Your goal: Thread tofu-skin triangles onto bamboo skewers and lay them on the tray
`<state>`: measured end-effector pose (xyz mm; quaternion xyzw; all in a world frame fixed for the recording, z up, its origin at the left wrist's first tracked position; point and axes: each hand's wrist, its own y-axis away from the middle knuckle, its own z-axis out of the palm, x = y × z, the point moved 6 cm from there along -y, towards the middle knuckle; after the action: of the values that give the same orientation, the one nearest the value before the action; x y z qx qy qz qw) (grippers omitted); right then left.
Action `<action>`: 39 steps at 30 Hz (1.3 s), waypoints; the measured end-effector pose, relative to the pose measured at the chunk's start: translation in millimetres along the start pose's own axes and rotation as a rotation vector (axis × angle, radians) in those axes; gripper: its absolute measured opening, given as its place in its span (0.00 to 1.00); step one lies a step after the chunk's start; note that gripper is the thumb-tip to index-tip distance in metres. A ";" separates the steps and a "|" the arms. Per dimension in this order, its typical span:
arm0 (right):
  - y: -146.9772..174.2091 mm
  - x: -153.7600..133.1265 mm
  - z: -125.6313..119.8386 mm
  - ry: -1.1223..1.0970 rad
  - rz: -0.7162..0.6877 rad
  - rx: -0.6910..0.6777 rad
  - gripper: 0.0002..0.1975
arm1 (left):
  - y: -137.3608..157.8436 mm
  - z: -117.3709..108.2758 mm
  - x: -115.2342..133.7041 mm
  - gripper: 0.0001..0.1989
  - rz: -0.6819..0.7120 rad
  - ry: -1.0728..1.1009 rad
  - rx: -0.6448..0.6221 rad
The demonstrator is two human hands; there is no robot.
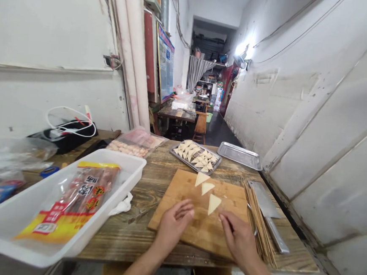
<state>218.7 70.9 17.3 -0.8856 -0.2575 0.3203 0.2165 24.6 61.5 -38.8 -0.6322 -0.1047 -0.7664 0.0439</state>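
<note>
Three pale triangular slices, like thin tofu or dough, lie in a slanting row on a wooden cutting board [179, 192]; the nearest triangle [214, 204] is between my hands. My left hand [177, 219] hovers over the board's near left part, fingers loosely curled and apart from the thumb, with nothing visible in it. At the board's right, my right hand [238, 233] is closed in a pinch just beside the nearest triangle. Whatever its fingertips hold is too small to make out. A bundle of thin wooden skewers [260, 228] lies right of that hand.
Beyond the board, a metal tray [196, 169] holds many skewered triangles. Another metal tray [241, 155] stands behind right. A cleaver [265, 201] lies beside the skewers. On the left, a white plastic bin [128, 171] contains packaged sausages [87, 189]; a bag of food pieces [132, 144] lies behind it.
</note>
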 end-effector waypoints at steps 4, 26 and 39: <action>-78.4 25.6 14.7 0.286 0.006 -0.180 0.12 | 0.5 -33.1 3.6 0.17 0.424 -0.427 0.232; -267.2 128.4 174.6 0.412 0.131 -0.247 0.10 | -4.3 -57.3 -3.9 0.14 0.783 -0.559 0.211; -283.7 17.8 7.9 0.126 -0.005 0.069 0.21 | 0.0 -44.7 -0.7 0.14 0.791 -0.609 0.202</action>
<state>135.0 302.7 159.2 -0.8953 -0.2345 0.2720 0.2635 -18.2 51.7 -47.4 -0.8108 0.0609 -0.4582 0.3592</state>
